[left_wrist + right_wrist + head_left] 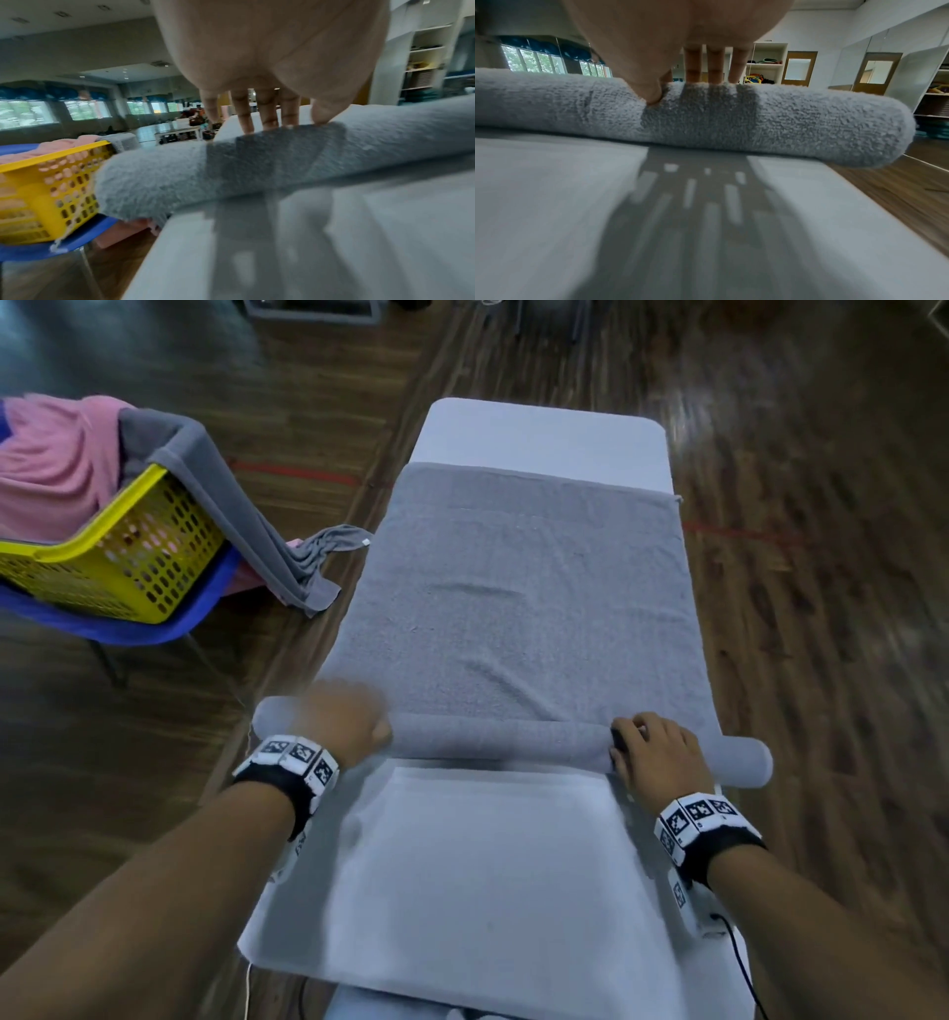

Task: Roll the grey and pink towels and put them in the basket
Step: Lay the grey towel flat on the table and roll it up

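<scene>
White table (539,428) on wooden floor (821,505)

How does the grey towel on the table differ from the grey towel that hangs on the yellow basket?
The grey towel on the table lies spread flat, its near end wound into a roll; the grey towel on the yellow basket hangs crumpled over the rim, unrolled. The left hand and the right hand rest on the first; nothing touches the second, whose end trails down toward the floor. Both are grey terry cloth.
</scene>
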A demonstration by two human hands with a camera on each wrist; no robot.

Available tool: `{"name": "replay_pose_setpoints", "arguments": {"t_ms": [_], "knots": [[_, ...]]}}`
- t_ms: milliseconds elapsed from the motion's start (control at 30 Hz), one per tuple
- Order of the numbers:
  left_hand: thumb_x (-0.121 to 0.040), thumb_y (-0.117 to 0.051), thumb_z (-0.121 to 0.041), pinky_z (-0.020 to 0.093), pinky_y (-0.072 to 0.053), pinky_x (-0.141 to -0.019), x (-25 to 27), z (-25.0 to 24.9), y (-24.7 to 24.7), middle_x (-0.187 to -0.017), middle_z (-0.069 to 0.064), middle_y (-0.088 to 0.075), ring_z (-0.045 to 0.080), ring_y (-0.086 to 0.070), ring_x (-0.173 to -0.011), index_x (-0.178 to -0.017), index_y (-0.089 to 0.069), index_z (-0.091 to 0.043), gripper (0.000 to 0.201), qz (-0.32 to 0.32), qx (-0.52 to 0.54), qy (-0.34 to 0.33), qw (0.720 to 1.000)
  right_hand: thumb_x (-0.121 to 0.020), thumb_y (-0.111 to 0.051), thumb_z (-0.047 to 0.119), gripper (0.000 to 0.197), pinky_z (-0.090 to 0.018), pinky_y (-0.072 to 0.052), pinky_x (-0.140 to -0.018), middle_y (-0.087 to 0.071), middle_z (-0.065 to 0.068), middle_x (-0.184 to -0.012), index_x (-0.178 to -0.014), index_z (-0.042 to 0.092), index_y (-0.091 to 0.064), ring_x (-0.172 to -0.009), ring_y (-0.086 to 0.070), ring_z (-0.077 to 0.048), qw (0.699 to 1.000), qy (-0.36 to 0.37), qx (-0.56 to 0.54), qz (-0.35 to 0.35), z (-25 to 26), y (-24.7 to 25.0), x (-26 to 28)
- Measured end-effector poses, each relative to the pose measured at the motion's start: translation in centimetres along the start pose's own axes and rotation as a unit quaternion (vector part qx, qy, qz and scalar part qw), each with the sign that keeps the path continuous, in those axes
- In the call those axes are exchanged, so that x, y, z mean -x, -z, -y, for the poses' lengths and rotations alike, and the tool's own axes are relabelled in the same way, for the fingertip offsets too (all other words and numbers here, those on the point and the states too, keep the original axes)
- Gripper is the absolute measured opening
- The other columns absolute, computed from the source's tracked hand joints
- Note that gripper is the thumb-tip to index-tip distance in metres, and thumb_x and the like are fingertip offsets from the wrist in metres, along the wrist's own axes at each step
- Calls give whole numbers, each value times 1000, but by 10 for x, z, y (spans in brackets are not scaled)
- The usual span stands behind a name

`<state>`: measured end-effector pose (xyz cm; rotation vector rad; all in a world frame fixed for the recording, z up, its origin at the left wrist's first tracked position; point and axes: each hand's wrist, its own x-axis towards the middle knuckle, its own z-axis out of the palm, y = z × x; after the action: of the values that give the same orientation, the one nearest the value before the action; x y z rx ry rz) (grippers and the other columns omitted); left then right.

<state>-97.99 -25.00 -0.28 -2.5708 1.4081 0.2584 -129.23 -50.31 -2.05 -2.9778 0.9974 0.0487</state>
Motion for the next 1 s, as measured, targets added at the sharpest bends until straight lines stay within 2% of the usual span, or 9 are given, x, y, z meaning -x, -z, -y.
{"name": "replay_pose_setpoints", "arguments": {"t_ms": [100, 200, 433, 533, 633, 700, 767, 867, 1000], "knots": [[-82, -38, -72, 41, -33, -99, 20, -21, -23, -115, -6, -62, 22, -54, -108, -116, -56, -31, 57, -7, 8, -60, 998, -88, -60, 28, 22, -39, -41, -83, -65, -6, -102, -108, 19, -63, -92, -59, -30, 1000, -7, 0, 2, 4, -12, 10], [-88, -49, -51, 39, -30, -103, 24, -23, -36, -130, -6, -57, 21, -49, -119, -130, -49, -32, 46, -12, 18, -31, 999, -94, -52, 28, 26, -39, -38, -90, -65, -3, -112, -118, 21, -60, -102, -59, -28, 1000, -19, -14, 21, 5, -17, 9], [-87, -47, -37, 42, -30, -96, -8, -15, -8, -97, 2, -66, 25, -49, -105, -97, -53, -24, 17, 42, 39, -8, 998, -98, -37, 32, 21, -37, -36, -79, -63, -3, -108, -113, 23, -47, -96, -58, -28, 992, -17, -11, 121, -2, -5, -23], [-87, -47, -32, 42, -33, -90, -16, -15, 0, -98, 9, -65, 29, -51, -101, -104, -52, -23, 20, 45, 68, 14, 997, -98, -40, 35, 21, -35, -36, -70, -65, -5, -103, -113, 23, -46, -89, -59, -28, 983, -10, -16, 181, -7, 2, -33], [-92, -51, -30, 43, -36, -92, -9, -19, -4, -114, 8, -62, 33, -54, -105, -122, -51, -24, 31, -67, 44, 24, 996, -91, -56, 31, 24, -38, -41, -69, -63, -10, -97, -111, 19, -54, -85, -57, -33, 998, -3, -21, 60, -9, 5, -29], [-90, -55, -27, 43, -37, -90, 5, -26, -13, -107, 6, -64, 32, -55, -98, -115, -56, -23, 25, -116, 37, -2, 993, -86, -62, 30, 22, -38, -42, -67, -59, -12, -91, -102, 15, -61, -79, -56, -35, 999, 16, -31, -10, -5, 0, -19], [-86, -57, -33, 42, -36, -91, 21, -31, -25, -107, 2, -65, 29, -55, -98, -110, -59, -24, 26, -104, 29, -42, 993, -87, -59, 39, 27, -38, -43, -72, -59, -8, -95, -102, 17, -62, -84, -57, -31, 999, 29, -34, 9, 2, -8, -5], [-86, -55, -43, 45, -30, -104, 30, -32, -32, -136, -4, -53, 25, -48, -120, -134, -49, -27, 51, -36, 16, -31, 999, -81, -64, 51, 48, -39, -46, -89, -62, -3, -112, -118, 19, -60, -101, -58, -26, 998, 31, -40, 45, 3, -18, 8], [-95, -44, -27, 46, -19, -111, 14, -30, -24, -146, -7, -44, 24, -35, -133, -142, -38, -33, 48, -3, 37, 3, 999, -88, -54, 39, 43, -37, -39, -96, -59, 0, -123, -128, 22, -52, -109, -55, -23, 997, 35, -30, 67, -4, -17, -1]]}}
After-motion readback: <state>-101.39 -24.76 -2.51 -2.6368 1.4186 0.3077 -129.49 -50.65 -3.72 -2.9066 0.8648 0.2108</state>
